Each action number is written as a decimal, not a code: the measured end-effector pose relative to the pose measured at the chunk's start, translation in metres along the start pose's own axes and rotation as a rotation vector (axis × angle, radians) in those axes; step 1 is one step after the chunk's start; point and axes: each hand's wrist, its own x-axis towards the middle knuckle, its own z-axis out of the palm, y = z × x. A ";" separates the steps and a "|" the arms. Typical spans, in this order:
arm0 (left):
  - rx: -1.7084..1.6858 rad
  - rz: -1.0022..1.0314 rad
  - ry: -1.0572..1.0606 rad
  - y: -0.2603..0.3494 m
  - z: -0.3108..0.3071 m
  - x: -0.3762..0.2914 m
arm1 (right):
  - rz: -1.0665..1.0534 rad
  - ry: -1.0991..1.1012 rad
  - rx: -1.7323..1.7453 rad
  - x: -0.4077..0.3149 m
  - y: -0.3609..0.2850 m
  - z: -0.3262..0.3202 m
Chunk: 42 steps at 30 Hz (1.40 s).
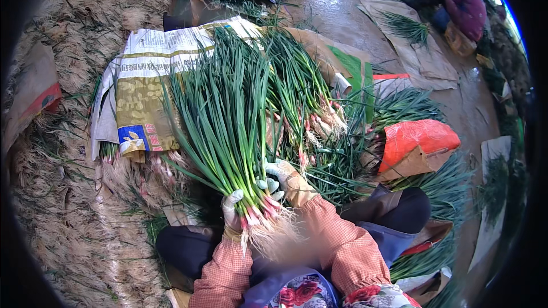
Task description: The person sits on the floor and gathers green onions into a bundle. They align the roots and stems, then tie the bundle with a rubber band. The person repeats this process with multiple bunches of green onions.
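Observation:
A thick bunch of green onions (222, 128) with pinkish-white bases and pale roots lies across my lap, leaves pointing away from me. My gloved left hand (233, 209) grips the bunch low on its left side, thumb on top near the bases. Around the right side of the stems curl the gloved fingers of my right hand (284, 179). The leaf tips rest over a printed woven sack (147, 90). Just right of the held bunch lies a looser pile of green onions (295, 81), roots towards me.
Root-covered stacks (85, 201) fill the left side. At right, an orange-red sack piece (417, 145) wraps more onions (441, 196). A flattened sack (411, 42) with a small bunch (406, 28) lies on the wet floor (329, 0). Part of another person (464, 10) shows at upper right.

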 end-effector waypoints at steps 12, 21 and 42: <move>0.136 -0.056 0.139 0.001 -0.012 -0.007 | -0.047 0.063 -0.004 -0.006 0.007 -0.003; 0.152 -0.049 0.089 0.002 -0.015 -0.011 | -0.514 0.312 0.387 0.015 -0.050 -0.031; 0.229 -0.004 0.160 -0.017 0.001 0.018 | -0.044 0.235 0.284 -0.001 0.001 -0.034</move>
